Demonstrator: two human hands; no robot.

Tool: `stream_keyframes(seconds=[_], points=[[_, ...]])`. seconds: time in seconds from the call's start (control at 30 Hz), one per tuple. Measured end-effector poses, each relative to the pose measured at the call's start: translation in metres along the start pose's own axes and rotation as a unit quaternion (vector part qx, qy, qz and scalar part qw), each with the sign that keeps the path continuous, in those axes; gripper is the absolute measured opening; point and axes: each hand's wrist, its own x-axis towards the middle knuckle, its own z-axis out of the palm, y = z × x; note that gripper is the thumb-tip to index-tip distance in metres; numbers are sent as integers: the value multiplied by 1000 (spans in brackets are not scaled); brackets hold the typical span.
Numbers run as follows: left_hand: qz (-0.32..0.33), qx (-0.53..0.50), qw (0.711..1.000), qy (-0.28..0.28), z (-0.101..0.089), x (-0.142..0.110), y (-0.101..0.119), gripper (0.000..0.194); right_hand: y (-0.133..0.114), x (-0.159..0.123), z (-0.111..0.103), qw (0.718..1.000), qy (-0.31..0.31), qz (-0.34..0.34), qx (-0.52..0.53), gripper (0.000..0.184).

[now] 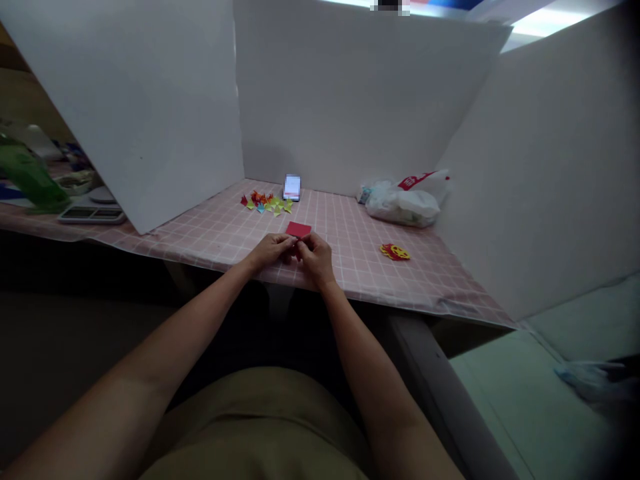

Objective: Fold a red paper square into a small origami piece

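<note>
Close to the table's front edge, my left hand point(273, 250) and my right hand point(316, 257) meet, fingers pinched together. Between the fingertips is a small red piece of paper point(299, 252), mostly covered by the fingers, so its shape is hard to make out. Just beyond the hands a red paper square point(299, 229) lies flat on the tablecloth. Farther back, left of centre, sits a cluster of small folded paper pieces point(267, 202) in red, orange, yellow and blue.
A phone point(292, 187) stands upright behind the folded pieces. Red and yellow cut-out shapes point(395, 251) lie to the right, and a white plastic bag point(407, 202) rests at the back right. White panels point(340, 100) enclose the pink checked table point(350, 267). Outside the left panel are a scale point(93, 212) and green bottle point(30, 173).
</note>
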Motion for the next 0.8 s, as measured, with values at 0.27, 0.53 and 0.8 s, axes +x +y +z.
stream_keyframes(seconds=[0.27, 0.53, 0.8], points=[[5, 3, 1000, -7, 1, 0, 1, 31, 1, 1, 1, 1000, 7, 13, 4, 12], [10, -6, 1000, 16, 3, -1, 2, 30, 1, 1, 0, 999, 2, 40, 11, 16], [25, -6, 999, 29, 1, 1, -4, 25, 1, 1, 0, 999, -15, 37, 21, 18]])
